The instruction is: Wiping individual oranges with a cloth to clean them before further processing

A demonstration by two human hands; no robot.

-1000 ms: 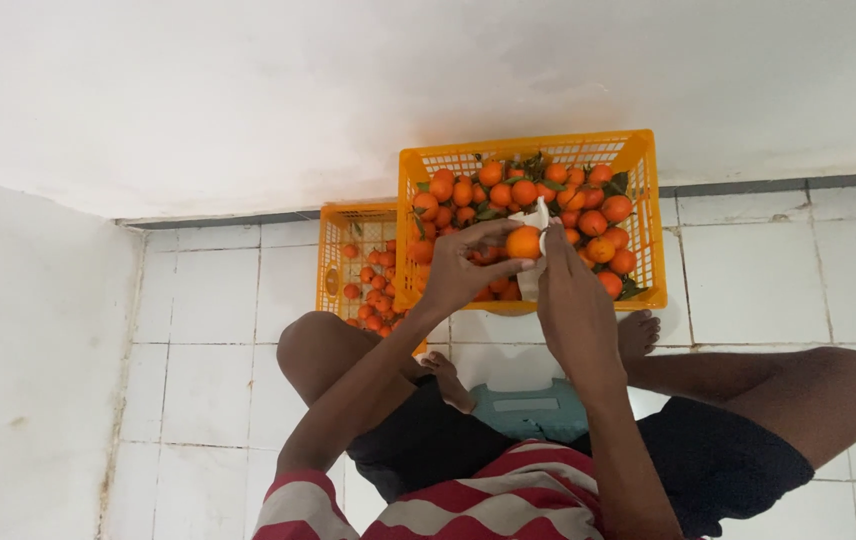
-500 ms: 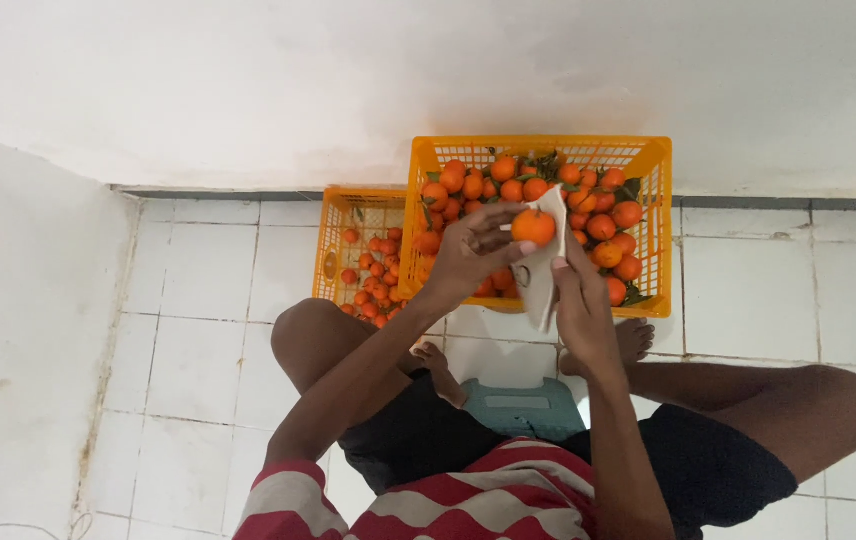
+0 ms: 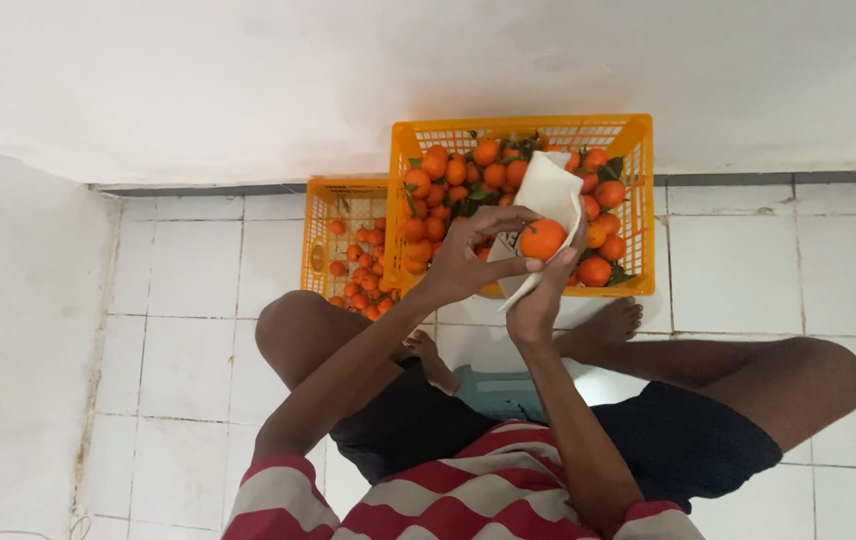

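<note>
My left hand pinches a small orange from the left side. My right hand cups a white cloth under and behind that fruit, its fingers curled around it from below. Both hands hover in front of a large yellow-orange plastic crate heaped with several oranges and green leaves. A smaller crate of the same colour stands to its left, holding smaller oranges.
I sit on a low teal stool on white floor tiles, knees spread, a bare foot next to the big crate. A white wall runs behind the crates and along the left side.
The hands have drawn slightly nearer and lower with the orange, and the white cloth has unfolded upward behind the fruit. The crates have not moved.
</note>
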